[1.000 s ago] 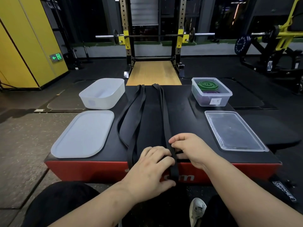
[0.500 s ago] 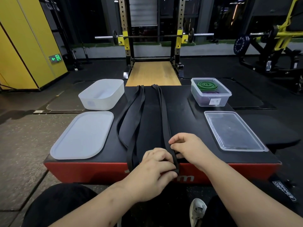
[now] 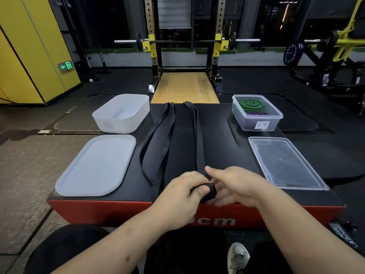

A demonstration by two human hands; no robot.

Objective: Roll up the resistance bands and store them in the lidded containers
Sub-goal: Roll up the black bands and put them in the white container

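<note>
- Head view: the left hand (image 3: 183,194) rests at the near edge of the worktop (image 3: 227,135), a black-topped pad with red sides. Its fingers (image 3: 199,189) are clenched round the small roll at the near end of the narrow black band (image 3: 198,135).
- The rest of that band lies flat and runs straight away from the roll to the far edge of the worktop.
- The right hand (image 3: 237,186) is just beside the roll on its right. Its fingers are released and stretched towards the left hand, one reaching out over the band; the lower ones are blurred, so I cannot tell whether they touch the roll.
- A wide black band (image 3: 158,139) lies unrolled just left of the narrow one, looping loosely from far edge to near edge.
- At the far left stands an open white container (image 3: 121,113), with its white lid (image 3: 96,165) flat on the worktop in front of it.
- At the far right stands an open clear container (image 3: 256,123). Inside it a rolled green band (image 3: 251,104) lies beside a rolled purple band (image 3: 256,114). Its clear lid (image 3: 284,163) lies flat nearer the person.
- Beyond the worktop are a wooden platform (image 3: 184,87) and a rack holding a barbell (image 3: 187,41).
- A white shoe (image 3: 238,258) shows at the bottom edge, between the forearms.
</note>
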